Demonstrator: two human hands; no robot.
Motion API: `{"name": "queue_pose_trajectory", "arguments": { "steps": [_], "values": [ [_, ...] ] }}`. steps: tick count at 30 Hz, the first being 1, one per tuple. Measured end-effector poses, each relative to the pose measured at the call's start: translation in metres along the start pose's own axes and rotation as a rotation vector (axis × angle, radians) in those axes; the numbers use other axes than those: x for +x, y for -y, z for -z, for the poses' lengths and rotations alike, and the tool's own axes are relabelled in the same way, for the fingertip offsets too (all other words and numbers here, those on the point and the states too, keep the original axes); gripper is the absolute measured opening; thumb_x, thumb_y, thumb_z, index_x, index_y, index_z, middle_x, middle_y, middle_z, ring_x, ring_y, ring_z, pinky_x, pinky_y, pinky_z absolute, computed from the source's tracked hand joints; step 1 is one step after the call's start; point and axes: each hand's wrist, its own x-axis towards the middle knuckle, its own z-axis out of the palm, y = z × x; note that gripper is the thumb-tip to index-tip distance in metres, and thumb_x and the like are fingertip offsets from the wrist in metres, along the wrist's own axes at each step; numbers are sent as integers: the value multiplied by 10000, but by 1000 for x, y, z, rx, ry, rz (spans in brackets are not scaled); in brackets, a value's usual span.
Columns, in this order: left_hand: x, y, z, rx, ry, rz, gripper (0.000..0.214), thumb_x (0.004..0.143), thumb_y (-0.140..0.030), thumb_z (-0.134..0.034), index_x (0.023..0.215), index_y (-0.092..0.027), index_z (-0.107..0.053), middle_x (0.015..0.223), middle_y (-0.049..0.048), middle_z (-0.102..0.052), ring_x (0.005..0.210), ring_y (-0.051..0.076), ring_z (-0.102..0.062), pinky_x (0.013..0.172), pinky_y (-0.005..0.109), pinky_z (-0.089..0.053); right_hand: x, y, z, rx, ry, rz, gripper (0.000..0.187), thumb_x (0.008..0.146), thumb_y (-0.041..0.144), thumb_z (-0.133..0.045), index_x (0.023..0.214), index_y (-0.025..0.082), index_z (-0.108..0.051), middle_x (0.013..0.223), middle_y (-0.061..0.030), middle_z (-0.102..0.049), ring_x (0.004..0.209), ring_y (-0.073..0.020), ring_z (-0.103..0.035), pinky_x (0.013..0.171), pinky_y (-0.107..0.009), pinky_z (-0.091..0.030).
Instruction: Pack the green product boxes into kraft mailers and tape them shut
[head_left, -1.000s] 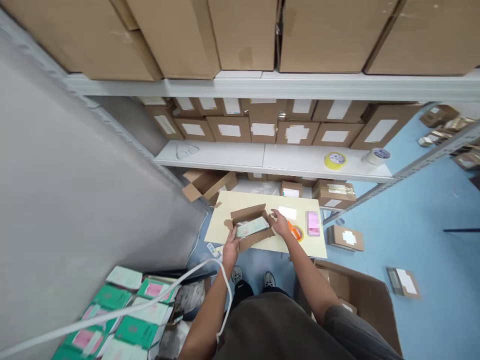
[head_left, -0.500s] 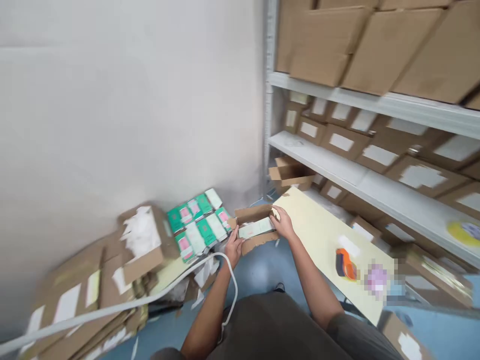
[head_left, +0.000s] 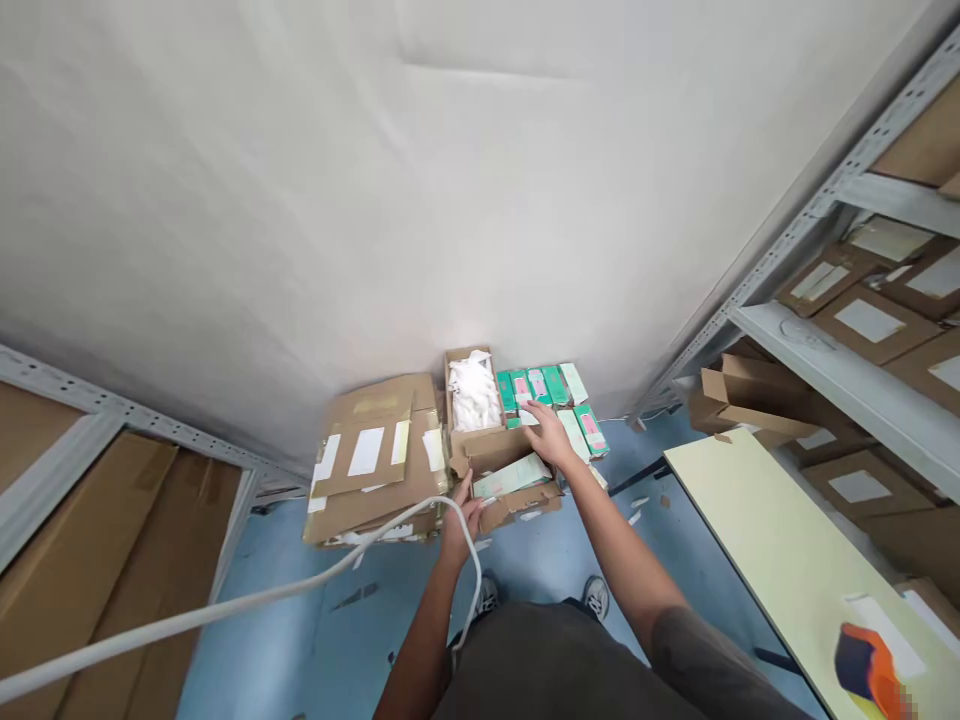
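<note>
My left hand [head_left: 461, 520] grips the left end of an open cardboard box [head_left: 506, 512] with torn edges. Inside this box lies a pale green carton [head_left: 514, 476]. Over the box's back right side is my right hand [head_left: 551, 436], its fingers stretched apart; whether it touches the box is unclear. Just beyond its fingertips sit rows of small green cartons [head_left: 555, 384], some with pink or pale faces, partly covered by that hand. Beside them stands a cardboard box [head_left: 459, 438] filled with white crumpled material [head_left: 474, 390].
Flattened cardboard [head_left: 382, 450] is stacked at left. A pale table [head_left: 757, 510] with an orange and dark tape dispenser-like object [head_left: 862, 660] stands at right, beside shelves [head_left: 832, 345] of boxes. A white cable-like tube [head_left: 300, 590] crosses in front of my left arm.
My view has turned left, and the box has come with my hands to the front of the green cartons. My right hand has shifted from the box's right end to above its back side.
</note>
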Motion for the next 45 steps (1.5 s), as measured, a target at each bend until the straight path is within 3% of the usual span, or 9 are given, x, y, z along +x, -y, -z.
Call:
{"name": "queue_pose_trajectory", "arguments": {
  "steps": [4, 9, 13, 17, 24, 31, 36, 39, 45],
  "values": [
    [0, 35, 10, -132, -38, 36, 435, 1031, -354, -451, 1199, -279, -846, 1627, 52, -585, 1576, 294, -457, 1286, 507, -421, 45, 11, -62, -72, 142, -58, 500, 923, 229, -695, 1422, 203, -688, 1557, -158, -600, 1452, -308, -552, 1252, -481, -422],
    [16, 54, 8, -132, -36, 59, 397, 1016, -256, -455, 1053, -241, -850, 1660, 42, -548, 1556, 276, -485, 1276, 471, -430, 100, 8, -122, -238, 318, -244, 516, 895, 259, -788, 1394, 202, -667, 1480, -161, -640, 1322, -299, -641, 1136, -413, -497],
    [26, 61, 7, -111, -36, 73, 396, 1018, -225, -450, 1025, -224, -846, 1670, 64, -535, 1560, 259, -482, 1276, 437, -431, 126, 4, -155, -357, 396, -394, 595, 828, 248, -866, 1382, 190, -655, 1400, -199, -674, 1222, -316, -689, 1025, -392, -530],
    [31, 67, 3, -136, -35, 76, 389, 1018, -230, -460, 1053, -214, -847, 1708, 69, -482, 1553, 265, -491, 1285, 452, -420, 134, -1, -167, -368, 403, -413, 447, 818, 118, -801, 1254, 178, -725, 1203, -192, -766, 1149, -302, -722, 969, -357, -523],
    [30, 69, -1, -169, -60, 70, 375, 1007, -235, -473, 1029, -209, -846, 1680, 63, -522, 1562, 272, -476, 1292, 481, -417, 110, 6, -131, -377, 280, -389, 356, 943, 67, -540, 1160, 156, -809, 1138, -210, -806, 1085, -324, -745, 935, -374, -535],
    [33, 71, -14, -263, -103, 11, 314, 994, -274, -555, 1037, -242, -864, 1617, 81, -591, 1538, 331, -504, 1272, 580, -432, 25, 10, -74, -186, 37, -122, 327, 962, 136, -574, 1168, 199, -820, 1130, -122, -830, 1048, -274, -761, 980, -362, -576],
    [28, 69, -33, -282, -175, -105, 324, 1024, -269, -537, 991, -210, -854, 1613, 106, -591, 1487, 350, -563, 1223, 574, -495, -40, 11, -52, -211, 217, -105, 320, 956, 196, -699, 1262, 221, -786, 1194, -117, -812, 1091, -276, -768, 980, -370, -600],
    [27, 58, -41, -265, -150, -130, 320, 1025, -268, -539, 977, -210, -850, 1606, 112, -597, 1464, 358, -583, 1207, 590, -506, -68, 8, -38, -254, 281, -141, 491, 899, 303, -825, 1374, 216, -733, 1444, -159, -701, 1301, -331, -691, 1095, -442, -569],
    [35, 12, -70, -234, -100, -155, 326, 1027, -286, -530, 974, -247, -849, 1621, 86, -584, 1479, 355, -564, 1220, 577, -492, -107, -19, 18, -217, 77, -135, 502, 951, 329, -748, 1439, 225, -692, 1555, -164, -610, 1465, -329, -565, 1219, -517, -490]
  ]
}}
